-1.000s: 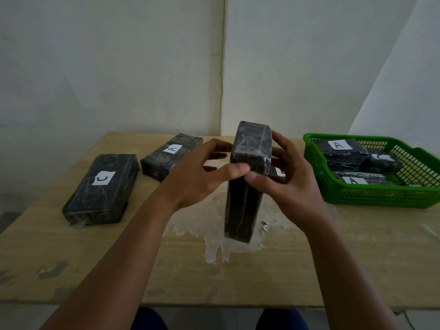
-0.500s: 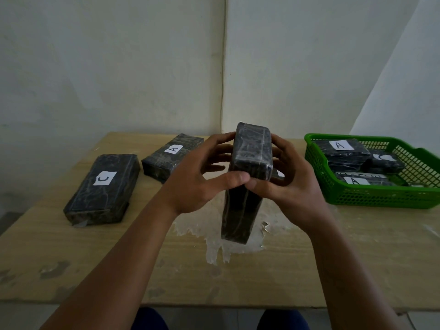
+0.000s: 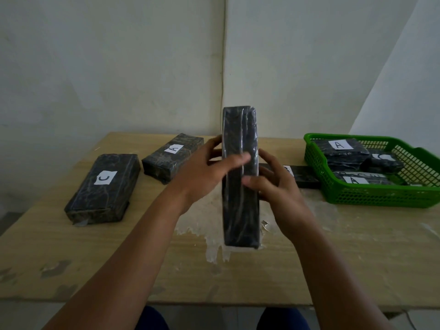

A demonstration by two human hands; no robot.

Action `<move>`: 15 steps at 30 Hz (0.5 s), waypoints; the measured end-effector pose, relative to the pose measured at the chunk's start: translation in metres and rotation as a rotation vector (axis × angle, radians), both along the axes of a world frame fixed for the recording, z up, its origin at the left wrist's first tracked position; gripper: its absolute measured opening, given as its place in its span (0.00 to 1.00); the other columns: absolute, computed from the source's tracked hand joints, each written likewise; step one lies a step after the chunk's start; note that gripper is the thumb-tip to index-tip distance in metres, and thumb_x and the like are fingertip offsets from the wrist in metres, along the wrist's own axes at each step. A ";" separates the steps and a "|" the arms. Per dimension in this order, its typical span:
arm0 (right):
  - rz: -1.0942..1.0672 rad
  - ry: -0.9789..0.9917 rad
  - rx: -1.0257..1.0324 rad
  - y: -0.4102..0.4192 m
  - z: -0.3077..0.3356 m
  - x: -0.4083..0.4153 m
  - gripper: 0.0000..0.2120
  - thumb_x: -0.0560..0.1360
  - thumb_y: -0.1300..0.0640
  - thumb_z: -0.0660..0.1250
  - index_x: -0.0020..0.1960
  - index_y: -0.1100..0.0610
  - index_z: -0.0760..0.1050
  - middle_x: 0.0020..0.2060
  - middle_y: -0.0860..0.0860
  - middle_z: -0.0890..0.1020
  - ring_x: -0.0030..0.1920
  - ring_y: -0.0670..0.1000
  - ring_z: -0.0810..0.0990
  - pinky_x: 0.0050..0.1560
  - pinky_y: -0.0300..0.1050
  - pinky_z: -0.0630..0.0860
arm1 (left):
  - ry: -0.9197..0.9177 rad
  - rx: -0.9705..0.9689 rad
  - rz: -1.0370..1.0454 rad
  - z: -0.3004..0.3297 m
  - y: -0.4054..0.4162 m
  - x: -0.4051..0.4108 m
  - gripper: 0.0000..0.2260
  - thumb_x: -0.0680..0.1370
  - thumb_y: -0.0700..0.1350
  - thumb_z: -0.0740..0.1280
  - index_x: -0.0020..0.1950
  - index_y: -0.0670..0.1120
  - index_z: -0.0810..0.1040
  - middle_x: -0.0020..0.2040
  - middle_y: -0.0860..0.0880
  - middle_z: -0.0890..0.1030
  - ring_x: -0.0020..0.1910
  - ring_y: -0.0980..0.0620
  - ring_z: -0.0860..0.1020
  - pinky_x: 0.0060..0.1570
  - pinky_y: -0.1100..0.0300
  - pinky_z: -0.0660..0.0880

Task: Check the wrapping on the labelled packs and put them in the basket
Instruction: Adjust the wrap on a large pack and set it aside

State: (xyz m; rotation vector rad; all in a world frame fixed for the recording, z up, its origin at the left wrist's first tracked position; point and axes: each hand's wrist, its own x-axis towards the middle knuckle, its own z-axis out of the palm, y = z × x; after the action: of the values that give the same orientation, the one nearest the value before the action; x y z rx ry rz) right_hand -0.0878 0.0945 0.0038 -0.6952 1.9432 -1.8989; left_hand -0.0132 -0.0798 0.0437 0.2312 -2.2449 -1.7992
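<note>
One black wrapped pack [image 3: 240, 177] is held upright on edge at the centre of the wooden table [image 3: 357, 253], its narrow side turned to the camera, so that its label cannot be seen. It is gripped from both sides: the left hand [image 3: 204, 172] is curled round it with the thumb laid across the near face, and the right hand [image 3: 278, 189] is clasped on the opposite side, its thumb pressed on the same face just below. Whether the lower end rests on the table or is raised just above it cannot be told. This pack is judged to be under inspection and not yet placed.

In the green basket [image 3: 371, 196], at about 2 o'clock from the held pack, at least three packs are already lodged: an upper pack marked A [image 3: 340, 151], a nearer pack marked A [image 3: 357, 180], and one with a partly visible label [image 3: 383, 160] between them and to the right.

Three packs are left on the table: the pack marked C [image 3: 103, 186] at 9 o'clock, the pack marked A [image 3: 172, 156] at 10 o'clock, and a flat pack [image 3: 302, 175] lying behind the right hand, just beside the basket, its label mostly hidden. By this count roughly half the work is judged to be done.
</note>
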 end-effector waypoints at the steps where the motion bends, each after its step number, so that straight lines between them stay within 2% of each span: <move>1: -0.029 -0.056 -0.025 -0.001 0.002 -0.001 0.50 0.62 0.42 0.80 0.80 0.46 0.65 0.67 0.53 0.82 0.62 0.52 0.85 0.63 0.57 0.82 | -0.028 -0.005 -0.037 -0.004 0.001 0.002 0.38 0.67 0.68 0.76 0.76 0.61 0.72 0.66 0.56 0.83 0.62 0.54 0.83 0.67 0.43 0.78; 3: -0.082 -0.152 -0.072 -0.002 0.009 -0.002 0.44 0.64 0.43 0.80 0.76 0.50 0.69 0.63 0.53 0.84 0.58 0.54 0.87 0.62 0.59 0.83 | -0.107 0.014 -0.116 -0.011 0.002 0.006 0.42 0.67 0.66 0.77 0.79 0.68 0.64 0.69 0.56 0.81 0.64 0.54 0.82 0.63 0.43 0.80; 5: -0.128 -0.208 -0.093 -0.004 0.016 -0.002 0.40 0.64 0.41 0.82 0.70 0.54 0.73 0.60 0.54 0.85 0.54 0.54 0.89 0.58 0.58 0.84 | -0.141 0.061 -0.199 -0.015 0.005 0.011 0.41 0.70 0.59 0.78 0.79 0.70 0.62 0.65 0.54 0.83 0.62 0.52 0.84 0.55 0.47 0.83; 7: -0.133 -0.225 -0.073 -0.003 0.020 0.000 0.36 0.65 0.38 0.78 0.67 0.55 0.76 0.58 0.54 0.87 0.54 0.53 0.88 0.57 0.55 0.84 | -0.131 0.126 -0.187 -0.016 0.008 0.013 0.38 0.74 0.53 0.78 0.80 0.64 0.64 0.60 0.52 0.87 0.57 0.52 0.86 0.50 0.51 0.83; 9: -0.017 -0.230 -0.051 0.001 0.019 0.001 0.33 0.70 0.38 0.77 0.69 0.54 0.76 0.59 0.53 0.87 0.59 0.55 0.87 0.62 0.59 0.82 | -0.116 0.162 -0.111 -0.012 0.008 0.011 0.35 0.73 0.55 0.77 0.78 0.59 0.69 0.57 0.51 0.88 0.55 0.50 0.87 0.46 0.51 0.83; 11: 0.127 -0.232 -0.007 0.007 0.019 0.004 0.36 0.70 0.41 0.77 0.74 0.50 0.73 0.61 0.52 0.86 0.62 0.55 0.86 0.64 0.61 0.81 | -0.115 0.168 -0.061 -0.007 0.007 0.011 0.30 0.70 0.61 0.74 0.72 0.59 0.77 0.57 0.51 0.88 0.54 0.48 0.87 0.46 0.50 0.84; 13: 0.162 -0.230 0.022 0.009 0.020 0.005 0.38 0.67 0.42 0.78 0.75 0.49 0.73 0.60 0.51 0.87 0.62 0.55 0.86 0.64 0.60 0.81 | -0.135 0.174 -0.066 -0.003 0.006 0.012 0.22 0.73 0.62 0.73 0.66 0.59 0.81 0.57 0.52 0.87 0.55 0.48 0.87 0.48 0.50 0.84; 15: 0.136 -0.224 0.028 0.008 0.026 0.007 0.30 0.69 0.41 0.76 0.69 0.50 0.79 0.58 0.52 0.87 0.61 0.57 0.85 0.62 0.60 0.82 | -0.148 0.160 -0.102 0.000 0.008 0.013 0.15 0.77 0.59 0.72 0.63 0.61 0.83 0.56 0.55 0.87 0.55 0.50 0.86 0.49 0.51 0.84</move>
State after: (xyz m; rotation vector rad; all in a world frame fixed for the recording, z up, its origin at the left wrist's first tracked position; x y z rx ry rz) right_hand -0.0813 0.1030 0.0295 -0.5649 1.7357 -1.7812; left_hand -0.0004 -0.0720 0.0436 0.2938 -2.2484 -2.0812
